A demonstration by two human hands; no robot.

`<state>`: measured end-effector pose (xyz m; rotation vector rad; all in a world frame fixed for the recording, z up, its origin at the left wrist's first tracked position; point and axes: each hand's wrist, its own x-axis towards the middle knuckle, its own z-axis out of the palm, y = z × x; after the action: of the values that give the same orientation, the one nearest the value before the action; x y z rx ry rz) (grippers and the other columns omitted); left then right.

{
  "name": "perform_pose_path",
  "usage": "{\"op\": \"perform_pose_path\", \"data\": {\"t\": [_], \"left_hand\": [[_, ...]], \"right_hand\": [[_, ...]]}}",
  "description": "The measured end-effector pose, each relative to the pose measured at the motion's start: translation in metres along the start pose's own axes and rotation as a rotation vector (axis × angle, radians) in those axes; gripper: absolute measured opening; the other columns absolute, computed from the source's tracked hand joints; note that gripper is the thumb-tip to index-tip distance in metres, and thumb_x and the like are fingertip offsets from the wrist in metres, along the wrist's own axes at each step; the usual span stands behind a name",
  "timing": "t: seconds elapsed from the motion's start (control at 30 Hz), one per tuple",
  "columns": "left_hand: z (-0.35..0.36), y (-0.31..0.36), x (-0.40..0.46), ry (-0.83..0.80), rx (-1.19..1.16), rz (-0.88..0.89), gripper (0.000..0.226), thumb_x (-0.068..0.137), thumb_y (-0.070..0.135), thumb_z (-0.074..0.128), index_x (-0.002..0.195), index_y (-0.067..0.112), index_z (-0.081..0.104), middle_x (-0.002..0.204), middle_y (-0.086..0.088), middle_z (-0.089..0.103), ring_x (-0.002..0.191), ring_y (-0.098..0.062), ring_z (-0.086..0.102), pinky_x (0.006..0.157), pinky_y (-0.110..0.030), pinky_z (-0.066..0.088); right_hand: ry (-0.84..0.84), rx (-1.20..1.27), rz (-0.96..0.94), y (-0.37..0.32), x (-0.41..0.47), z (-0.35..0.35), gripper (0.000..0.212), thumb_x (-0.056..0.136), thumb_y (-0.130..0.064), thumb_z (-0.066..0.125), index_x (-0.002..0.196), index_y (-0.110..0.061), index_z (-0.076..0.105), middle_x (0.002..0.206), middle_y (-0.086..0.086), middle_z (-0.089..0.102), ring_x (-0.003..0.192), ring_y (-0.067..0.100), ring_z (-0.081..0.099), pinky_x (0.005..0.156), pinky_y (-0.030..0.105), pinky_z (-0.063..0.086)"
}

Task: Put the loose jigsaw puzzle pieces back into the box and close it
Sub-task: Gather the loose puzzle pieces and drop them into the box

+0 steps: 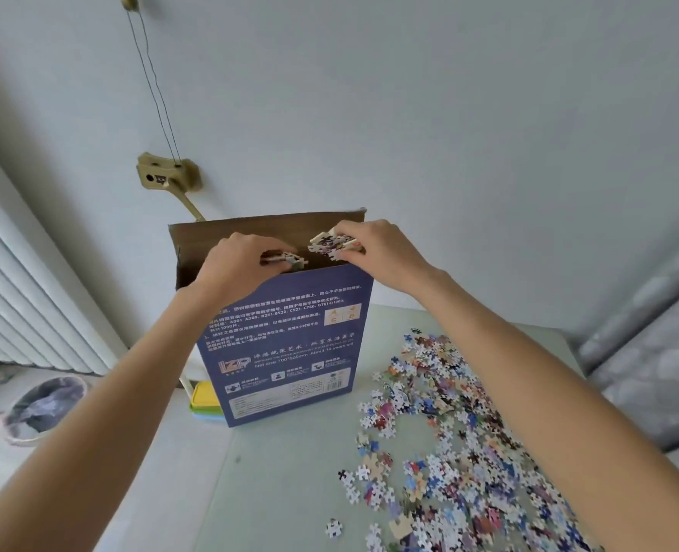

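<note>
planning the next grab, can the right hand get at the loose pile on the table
Probably yes: the right hand is full of pieces above the box, but the loose pile lies uncovered on its side.

A dark blue box (pixel 286 344) is printed with white text (its inner flap plain brown). Multicoloured puzzle pieces (pixel 449 432) are scattered over a pale grey-green tabletop (pixel 282 492).

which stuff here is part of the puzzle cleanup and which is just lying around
Job: blue puzzle box, open at top; loose pieces on the table; handfuls in left hand and right hand.
Lying about: waste bin, coloured stack behind box, wall bracket.
</note>
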<state>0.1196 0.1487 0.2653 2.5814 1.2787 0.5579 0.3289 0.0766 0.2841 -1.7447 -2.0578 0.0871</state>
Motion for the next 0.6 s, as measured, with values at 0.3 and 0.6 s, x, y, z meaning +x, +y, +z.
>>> {"op": "perform_pose_path", "data": {"t": [0.3,0.6], "left_hand": [[-0.01,-0.012,-0.011,-0.04,-0.023,-0.017,0.025,0.085,0.047,0.059,0.106,0.034,0.064,0.098,0.01,0.069,0.086,-0.013,0.061,0.074,-0.03,0.048],[-0.003,-0.01,-0.019,0.1,-0.221,0.023,0.008,0.08,0.025,0.07,0.085,0.031,0.071,0.073,0.017,0.067,0.071,0.004,0.061,0.075,-0.027,0.053]], "right_hand": [[-0.2,-0.166,-0.012,-0.012,0.036,0.016,0.034,0.09,-0.034,0.058,0.121,-0.023,0.055,0.104,0.008,0.064,0.097,0.028,0.058,0.067,0.03,0.032],[-0.184,0.015,-0.009,-0.016,0.045,0.02,0.017,0.082,-0.032,0.068,0.096,-0.022,0.07,0.099,-0.005,0.068,0.089,0.014,0.06,0.08,0.038,0.05]]}}
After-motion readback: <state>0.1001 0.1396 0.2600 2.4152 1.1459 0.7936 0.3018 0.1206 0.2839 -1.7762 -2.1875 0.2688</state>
